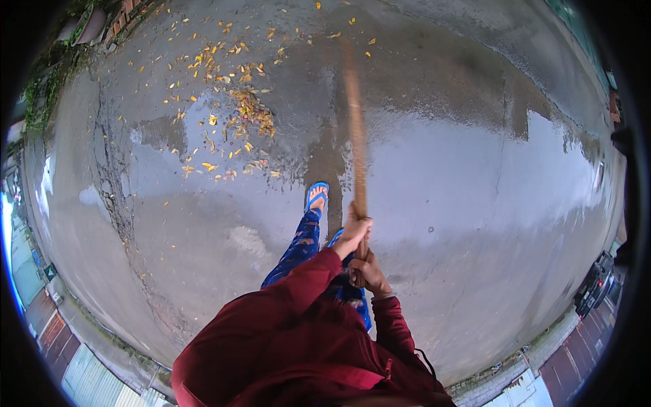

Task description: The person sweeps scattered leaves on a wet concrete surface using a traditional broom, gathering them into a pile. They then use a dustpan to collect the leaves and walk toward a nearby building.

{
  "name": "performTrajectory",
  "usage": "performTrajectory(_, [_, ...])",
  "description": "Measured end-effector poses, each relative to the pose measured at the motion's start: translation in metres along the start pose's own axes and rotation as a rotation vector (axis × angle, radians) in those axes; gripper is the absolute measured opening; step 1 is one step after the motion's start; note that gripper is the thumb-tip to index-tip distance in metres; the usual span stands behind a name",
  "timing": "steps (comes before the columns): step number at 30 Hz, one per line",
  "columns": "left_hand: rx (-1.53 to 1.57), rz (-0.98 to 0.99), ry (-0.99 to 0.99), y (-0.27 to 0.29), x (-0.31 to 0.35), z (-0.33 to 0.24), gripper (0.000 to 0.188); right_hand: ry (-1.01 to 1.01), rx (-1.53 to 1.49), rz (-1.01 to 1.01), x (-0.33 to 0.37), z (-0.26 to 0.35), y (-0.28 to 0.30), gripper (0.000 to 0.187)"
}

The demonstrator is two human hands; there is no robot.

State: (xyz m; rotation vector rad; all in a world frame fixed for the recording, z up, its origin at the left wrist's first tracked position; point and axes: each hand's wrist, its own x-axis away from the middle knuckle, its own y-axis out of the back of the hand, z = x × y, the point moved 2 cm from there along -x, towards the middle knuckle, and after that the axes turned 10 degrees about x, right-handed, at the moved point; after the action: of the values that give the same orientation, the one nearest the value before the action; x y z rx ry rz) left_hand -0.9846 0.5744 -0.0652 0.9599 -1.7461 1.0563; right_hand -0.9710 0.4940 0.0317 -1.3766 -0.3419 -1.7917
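A long brown wooden stick (355, 129), blurred by motion, reaches forward over the wet pavement. My left hand (354, 233) grips it higher up, and my right hand (366, 273) holds its lower end just below. Both arms wear dark red sleeves. The far end of the stick is too blurred to make out. My foot in a blue sandal (316, 195) steps ahead, left of the stick, and patterned blue trousers cover the leg.
Yellow fallen leaves (249, 112) lie scattered and heaped on the wet concrete ahead to the left. A long crack (112, 183) runs down the left side. Puddles reflect the sky. A dark vehicle (597, 285) stands at the right edge.
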Motion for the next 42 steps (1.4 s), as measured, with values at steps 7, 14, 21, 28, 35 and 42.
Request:
performTrajectory(7, [0.098,0.11,0.093,0.062,-0.023,-0.011,0.009,-0.088,0.042,0.043,-0.047,-0.007,-0.036,0.015])
performTrajectory(14, [0.116,-0.171,-0.297,0.03,-0.039,-0.072,0.047,-0.119,-0.074,0.155,-0.038,0.07,-0.009,0.024])
performTrajectory(21, [-0.235,0.113,-0.21,-0.163,-0.048,-0.078,0.065,0.143,-0.271,-0.021,0.014,0.132,0.102,0.024])
performTrajectory(28, [-0.704,0.465,-0.075,-0.379,-0.17,-0.063,0.056,0.281,-0.567,-0.345,-0.044,0.21,0.271,0.017])
performTrajectory(35, [-0.162,0.539,0.047,-0.293,-0.271,-0.158,0.014,0.24,-0.122,-0.113,-0.191,0.26,0.253,0.011])
performTrajectory(42, [0.35,0.042,-0.04,-0.098,-0.229,-0.227,0.012,0.43,0.947,-0.128,-0.287,0.239,0.107,0.045])
